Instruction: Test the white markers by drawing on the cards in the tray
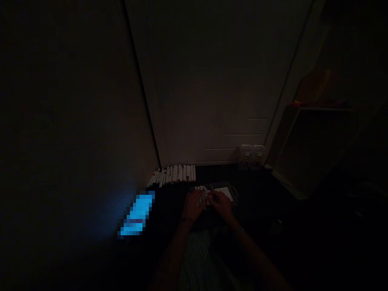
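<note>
Pale, faintly patterned cloth (197, 258) lies at the bottom centre of the frame, cut off by the lower edge and flanked by 2 bare forearms that fade into darkness. Above it, the left hand (194, 205) and right hand (222, 205) sit close together, fingers bent; I cannot tell whether either is clamped on anything. Slim white markers (199, 188) lie just beyond and partly under the left hand, at lower centre. A clear plastic case with a handle cutout (235, 195) shows past the right hand, its near side hidden.

The black tabletop (260, 192) stretches right of the case; its near edge is lost in shadow. Room for sideways movement narrows at left, where a blurred, glowing blue rectangle (139, 214) sits by the wall. A row of white, colour-ended markers (178, 173) and 2 upright clear plastic boxes (251, 157) stand off toward the back edge. Far right is too dark to read.
</note>
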Motion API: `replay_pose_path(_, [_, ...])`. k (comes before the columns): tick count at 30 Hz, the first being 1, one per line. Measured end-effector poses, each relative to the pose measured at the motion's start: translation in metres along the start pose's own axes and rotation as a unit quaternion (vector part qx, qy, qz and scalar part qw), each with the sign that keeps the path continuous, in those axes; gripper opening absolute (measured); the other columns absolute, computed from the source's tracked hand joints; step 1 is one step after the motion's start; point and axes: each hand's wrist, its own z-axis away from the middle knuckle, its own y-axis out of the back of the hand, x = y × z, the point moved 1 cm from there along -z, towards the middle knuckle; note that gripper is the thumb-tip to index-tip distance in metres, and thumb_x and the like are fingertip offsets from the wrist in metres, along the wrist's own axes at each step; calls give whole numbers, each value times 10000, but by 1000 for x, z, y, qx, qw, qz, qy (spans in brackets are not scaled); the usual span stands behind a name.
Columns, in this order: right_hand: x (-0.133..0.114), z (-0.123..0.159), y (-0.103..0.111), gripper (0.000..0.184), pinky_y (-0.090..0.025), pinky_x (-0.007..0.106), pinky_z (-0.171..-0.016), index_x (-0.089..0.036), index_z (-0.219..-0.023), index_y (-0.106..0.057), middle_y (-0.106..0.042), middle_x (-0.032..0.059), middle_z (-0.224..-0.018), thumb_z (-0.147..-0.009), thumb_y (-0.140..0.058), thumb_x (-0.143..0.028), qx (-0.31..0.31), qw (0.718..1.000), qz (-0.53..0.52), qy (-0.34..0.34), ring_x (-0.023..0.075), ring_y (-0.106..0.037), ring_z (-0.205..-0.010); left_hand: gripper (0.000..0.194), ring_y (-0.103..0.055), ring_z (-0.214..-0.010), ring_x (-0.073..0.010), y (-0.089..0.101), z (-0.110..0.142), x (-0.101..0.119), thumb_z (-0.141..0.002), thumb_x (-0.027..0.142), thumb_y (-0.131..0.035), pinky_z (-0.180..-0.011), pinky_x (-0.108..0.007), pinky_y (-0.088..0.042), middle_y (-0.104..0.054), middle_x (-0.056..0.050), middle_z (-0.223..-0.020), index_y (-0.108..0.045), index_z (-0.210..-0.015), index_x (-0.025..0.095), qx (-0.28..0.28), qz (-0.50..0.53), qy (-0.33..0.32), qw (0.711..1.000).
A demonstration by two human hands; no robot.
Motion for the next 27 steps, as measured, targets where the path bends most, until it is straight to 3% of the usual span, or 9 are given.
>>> replay_pose_path(5, [4,-2,-2,261,-443,267,-656,-230,-906,-661,-664,19,-824,-791,-506,-405,23,998,-45,-44,169,-590,-721,315,-470,-1171,-200,-1,-1,-2,-843,276,-416,-1048,-470,-261,-592,-17,-1185,-570,-1118,261,-15,-8,-5,1000])
replay_pose_path(8, [7,-3,-1,289,-435,253,-610,-210,-889,-655,-664,19,-795,-821,-458,-410,50,994,-72,-68,163,-591,-689,304,-494,-1142,-181,0,-2,-3,-852,258,-400,-1020,-415,-329,-601,-15,-1171,-593,-1086,255,-19,-8,-12,1000])
replay_pose_path(18, [7,-4,3,303,-431,260,-639,-193,-891,-643,-666,40,-832,-836,-444,-416,93,988,-94,-80,176,-597,-719,285,-498,-1132,-159,-8,-3,-10,-868,272,-394,-988,-357,-397,-632,-29,-1107,-621,-1035,224,5,31,-16,999])
replay_pose_path(27, [7,-4,3,323,-426,258,-673,-191,-922,-620,-659,44,-854,-868,-390,-410,114,986,-92,-77,173,-593,-763,345,-415,-1212,-196,5,-3,-1,-890,291,-338,-1034,-428,-321,-561,-20,-1222,-539,-1167,245,26,-15,-25,999])
